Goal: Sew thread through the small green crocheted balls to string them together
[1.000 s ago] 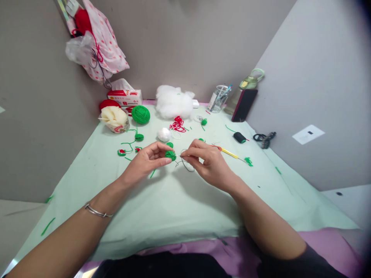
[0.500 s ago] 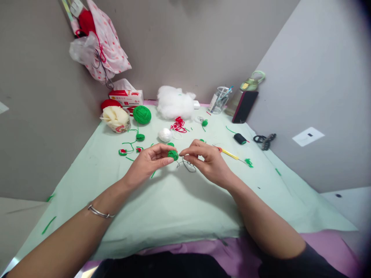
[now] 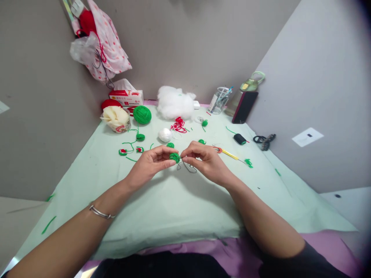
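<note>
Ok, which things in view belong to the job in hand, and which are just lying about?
Belongs, judging by the hands:
green crocheted piece, held in the left hand
dark thread, at the pinched right hand
probably green yarn ball, white stuffing, yellow-handled hook

Apparently just lying about:
phone
water bottle
tissue box

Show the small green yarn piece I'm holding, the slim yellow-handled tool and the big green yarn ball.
Small green yarn piece (image 3: pixel 174 157): head view, middle.
Slim yellow-handled tool (image 3: pixel 230 155): head view, yellow handle.
Big green yarn ball (image 3: pixel 142 115): head view, front.
</note>
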Demonstrator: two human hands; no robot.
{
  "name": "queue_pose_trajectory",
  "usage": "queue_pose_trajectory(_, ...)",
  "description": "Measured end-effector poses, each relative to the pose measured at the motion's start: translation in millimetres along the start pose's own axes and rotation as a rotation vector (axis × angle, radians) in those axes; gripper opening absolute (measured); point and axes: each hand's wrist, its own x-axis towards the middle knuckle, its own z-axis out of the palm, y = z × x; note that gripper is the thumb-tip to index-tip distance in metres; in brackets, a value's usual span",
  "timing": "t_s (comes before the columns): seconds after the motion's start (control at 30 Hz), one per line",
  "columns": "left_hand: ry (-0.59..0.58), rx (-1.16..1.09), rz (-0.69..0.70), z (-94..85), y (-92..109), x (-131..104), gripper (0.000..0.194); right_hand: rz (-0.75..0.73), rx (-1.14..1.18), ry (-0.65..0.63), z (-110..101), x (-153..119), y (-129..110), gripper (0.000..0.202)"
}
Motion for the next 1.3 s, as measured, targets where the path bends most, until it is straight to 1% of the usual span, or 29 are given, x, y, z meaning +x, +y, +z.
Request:
queue_pose_trajectory(0.13, 0.010, -0.005, 0.033, 1.5, 0.2, 0.4, 0.029, 0.025, 0.021, -0.001, 2.3, 0.7, 1.1, 0.009)
queue_pose_trajectory(0.2, 0.016, -0.014, 0.049, 1.4, 0.3, 0.8, 0.029, 0.037, 0.050, 0.008, 5.7, -0.5, -0.4, 0.011)
queue_pose_trajectory(0.3, 0.032, -0.031, 0.046, 0.3, -0.4, 1.7, 0.029, 0.040, 0.105, 0.002, 11.2, -3.3, -6.3, 0.023)
queue_pose_trajectory(0.37, 0.065, -0.037, 0.018, -0.9, -1.0, 2.5, 0.030, 0.046, 0.103, -0.006, 11.1, -4.3, -9.8, 0.032)
queue_pose_trajectory(0.4, 0.083, -0.043, 0.002, -1.5, -1.1, 2.9, 0.030, 0.060, 0.087, 0.011, 9.3, -4.2, -10.1, 0.036)
queue_pose_trajectory(0.43, 0.102, -0.058, -0.009, -2.0, -0.8, 3.1, 0.030, 0.079, 0.056, 0.055, 6.5, -3.5, -9.2, 0.036)
queue_pose_trajectory(0.47, 0.117, -0.090, -0.014, -2.3, -0.1, 3.2, 0.030, 0.103, 0.013, 0.118, 2.9, -2.4, -6.9, 0.032)
queue_pose_trajectory(0.53, 0.137, -0.194, -0.010, -2.5, 2.4, 3.0, 0.029, 0.156, -0.073, 0.258, -4.3, 0.7, 0.2, 0.019)
queue_pose_trajectory(0.57, 0.142, -0.251, -0.006, -2.4, 4.2, 2.8, 0.028, 0.179, -0.090, 0.302, -6.7, 2.2, 4.0, 0.016)
queue_pose_trajectory(0.6, 0.143, -0.302, -0.002, -2.2, 6.1, 2.4, 0.026, 0.200, -0.077, 0.310, -7.7, 3.4, 7.1, 0.016)
queue_pose_trajectory(0.63, 0.142, -0.338, -0.001, -2.0, 8.2, 2.0, 0.026, 0.215, -0.036, 0.280, -7.2, 4.2, 9.2, 0.018)
queue_pose_trajectory(0.7, 0.151, -0.375, 0.005, -2.3, 12.1, 1.6, 0.025, 0.213, 0.057, 0.134, -2.1, 4.0, 9.1, 0.029)
queue_pose_trajectory(0.77, 0.183, -0.430, 0.023, -4.5, 15.8, 2.1, 0.024, 0.170, 0.072, -0.095, 5.6, 2.1, 4.1, 0.036)
queue_pose_trajectory(0.87, 0.259, -0.581, 0.049, -13.5, 22.1, 4.7, 0.017, 0.058, -0.015, -0.508, 12.5, -2.0, -6.0, 0.027)
queue_pose_trajectory(0.93, 0.324, -0.669, 0.059, -22.7, 27.2, 7.0, 0.011, 0.007, -0.041, -0.728, 10.4, -4.0, -10.1, 0.024)
queue_pose_trajectory(0.97, 0.349, -0.704, 0.067, -27.4, 29.9, 7.8, 0.008, 0.006, -0.034, -0.800, 7.3, -4.7, -10.5, 0.025)
queue_pose_trajectory(1.03, 0.365, -0.758, 0.095, -35.2, 34.7, 8.5, 0.005, 0.065, -0.003, -0.871, -1.4, -5.0, -7.5, 0.030)
queue_pose_trajectory(1.07, 0.356, -0.772, 0.112, -37.5, 36.3, 8.3, 0.005, 0.108, -0.003, -0.860, -6.2, -4.7, -4.0, 0.031)
queue_pose_trajectory(1.1, 0.342, -0.767, 0.129, -38.4, 37.1, 7.7, 0.006, 0.146, -0.039, -0.803, -10.8, -4.0, 0.8, 0.032)
queue_pose_trajectory(1.13, 0.324, -0.737, 0.134, -37.7, 36.8, 6.9, 0.009, 0.172, -0.122, -0.684, -14.8, -3.0, 6.4, 0.031)
queue_pose_trajectory(1.17, 0.303, -0.680, 0.124, -35.5, 35.7, 5.9, 0.014, 0.185, -0.244, -0.509, -17.9, -1.8, 12.2, 0.028)
queue_pose_trajectory(1.2, 0.278, -0.596, 0.096, -31.9, 33.6, 4.7, 0.022, 0.179, -0.380, -0.301, -20.2, -0.5, 17.6, 0.024)
queue_pose_trajectory(1.23, 0.237, -0.484, 0.041, -27.1, 30.8, 3.4, 0.028, 0.159, -0.496, -0.101, -21.5, 0.8, 21.7, 0.021)
queue_pose_trajectory(1.27, 0.212, -0.363, 0.000, -21.6, 27.7, 2.2, 0.032, 0.132, -0.559, 0.065, -21.7, 1.8, 24.0, 0.019)
queue_pose_trajectory(1.3, 0.211, -0.249, -0.009, -15.8, 24.4, 0.8, 0.036, 0.103, -0.560, 0.176, -21.0, 2.4, 23.9, 0.019)
